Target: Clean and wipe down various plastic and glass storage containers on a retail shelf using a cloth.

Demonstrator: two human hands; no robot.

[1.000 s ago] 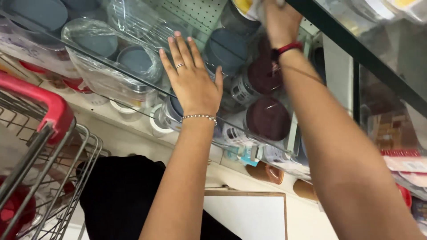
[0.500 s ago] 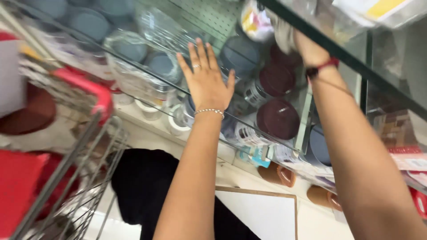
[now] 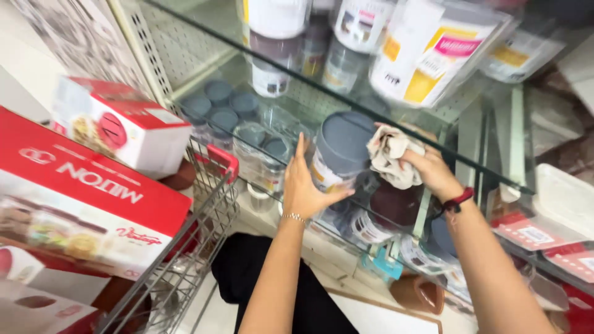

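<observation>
My left hand (image 3: pixel 306 185) is wrapped around the side of a clear jar with a grey lid (image 3: pixel 340 151), held in front of a glass shelf (image 3: pixel 470 167). A beaded bracelet circles that wrist. My right hand (image 3: pixel 430 170) grips a crumpled pale cloth (image 3: pixel 390 154) and presses it against the jar's lid and right side. A red band sits on the right wrist. More grey-lidded jars (image 3: pixel 226 108) stand on the shelf behind, and dark maroon-lidded jars (image 3: pixel 396 207) sit on the shelf below.
A wire shopping cart (image 3: pixel 198 235) with a red handle stands at the left, stacked with red and white boxes (image 3: pixel 93 185). Large white labelled containers (image 3: pixel 427 49) fill the upper shelf. Packaged goods (image 3: pixel 544 229) lie at the right. Pale floor below.
The view swung up and right. My left hand, flat and empty on the shelf before, now holds a grey-lidded jar. My right hand came down from the upper shelf with the cloth onto the jar.
</observation>
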